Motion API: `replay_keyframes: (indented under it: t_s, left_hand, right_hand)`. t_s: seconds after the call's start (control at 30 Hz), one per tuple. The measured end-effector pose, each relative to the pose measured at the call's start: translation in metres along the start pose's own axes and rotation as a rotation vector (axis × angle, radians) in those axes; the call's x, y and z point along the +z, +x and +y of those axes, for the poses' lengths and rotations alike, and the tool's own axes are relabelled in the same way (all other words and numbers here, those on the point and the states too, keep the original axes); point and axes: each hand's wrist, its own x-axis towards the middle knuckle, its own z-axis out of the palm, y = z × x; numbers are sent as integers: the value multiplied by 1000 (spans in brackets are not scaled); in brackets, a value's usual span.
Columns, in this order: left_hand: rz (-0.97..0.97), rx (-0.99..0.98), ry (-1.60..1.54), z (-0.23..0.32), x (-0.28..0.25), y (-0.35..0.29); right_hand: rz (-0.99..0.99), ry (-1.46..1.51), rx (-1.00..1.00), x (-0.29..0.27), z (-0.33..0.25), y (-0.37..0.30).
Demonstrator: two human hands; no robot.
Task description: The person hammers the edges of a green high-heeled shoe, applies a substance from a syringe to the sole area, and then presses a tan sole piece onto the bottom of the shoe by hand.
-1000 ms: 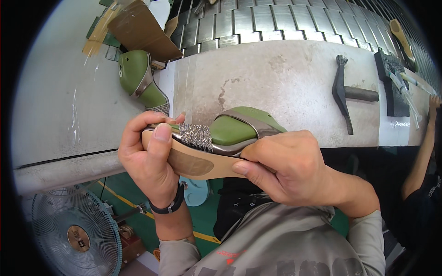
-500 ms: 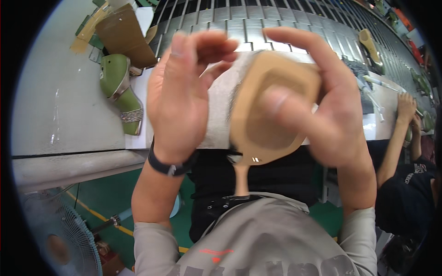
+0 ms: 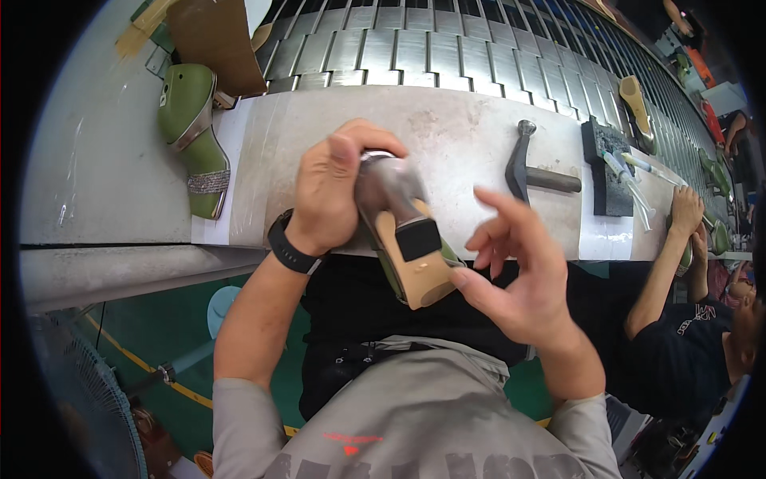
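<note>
Tan-soled shoe with a glossy metallic-coloured heel, black rectangular heel tip and green edges: one, held aloft across the near edge of the pale, stained surface, sole side up, partly blurred. Left hand: wrapped round the shoe's far end, gripping it. Right hand: fingers spread, grasping nothing; thumb at the sole's right edge, contact uncertain.

Handling, as a judgement: the single-handed hold calls for a firm left grip, the slick metallic finish being likely to slip; right thumb and fingers should support the sole's edge before the left hand shifts, without pressing hard on the finish.

Edges and room: near edge of the surface beneath the shoe; black-clad lap below. Far side, metal-slatted conveyor. Right, dark steel hammer with cylindrical handle, near the right fingers, limiting swing that way. Left, green sandal-strapped shoe form, well apart. Widest room: the pale stretch beyond the hands, short of the conveyor.
</note>
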Motion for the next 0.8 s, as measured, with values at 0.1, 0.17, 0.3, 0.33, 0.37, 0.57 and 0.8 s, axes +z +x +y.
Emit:
replay_keyframes:
  t_s: [0.1,0.17,0.3,0.33,0.37,0.57,0.8]
  left_hand:
    - [-19,24,11,4,4,-1]
    - [-19,38,23,3,3,-1]
    - [43,-44,-78,3,3,-7]
    - [54,-45,-79,3,4,-7]
    - [46,-44,-48,3,5,-7]
    - [11,-40,39,6,3,-7]
    - [50,-1,24,3,6,-8]
  right_hand:
    - [-104,-22,-190,7,-31,53]
    - [-147,-164,-308,7,-42,64]
    - [-24,-411,-644,14,-51,39]
    - [21,-414,-669,18,-45,34]
    - [12,-412,-671,23,-39,34]
    - [115,-405,-710,44,-17,38]
    - [125,-389,-748,47,-9,42]
